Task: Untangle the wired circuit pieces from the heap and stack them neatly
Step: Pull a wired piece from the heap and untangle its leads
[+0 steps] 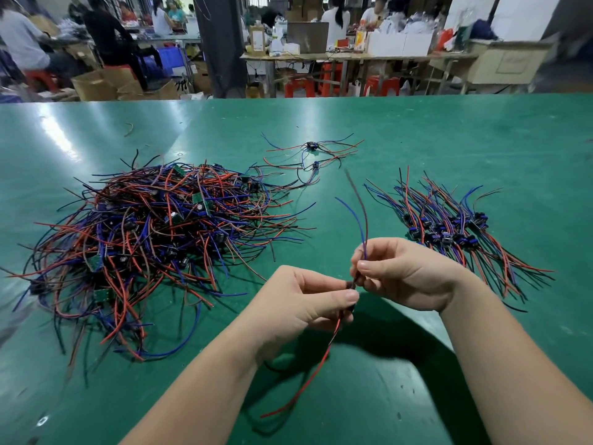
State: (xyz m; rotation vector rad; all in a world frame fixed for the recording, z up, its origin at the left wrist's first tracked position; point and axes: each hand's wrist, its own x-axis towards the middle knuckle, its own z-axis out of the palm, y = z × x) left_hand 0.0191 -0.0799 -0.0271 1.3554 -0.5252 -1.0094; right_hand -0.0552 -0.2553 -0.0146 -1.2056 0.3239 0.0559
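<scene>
A person's two bare hands work over a green worktop (449,133) in a busy workshop. The left hand (301,303) and right hand (407,274) meet above the near edge, both pinching one wired circuit piece (353,284). The fingers (369,266) of each hand are curled narrowly round it, thumb against fingertips. A blue wire (356,216) rises from the right hand, and a red wire (321,358) trails down from the left toward the worktop. To the left lies the heap (154,239), a tangle of red, blue and black leads with small green boards showing through. To the right, well apart from it, lies the stack (449,226) of pieces set side by side, wires fanned out both ways. A few loose pieces (313,155) lie farther back between the two. Beyond the worktop, open cardboard boxes (106,83) stand on the floor and white boxes (398,43) on a far table; their contents are too blurred to tell.
</scene>
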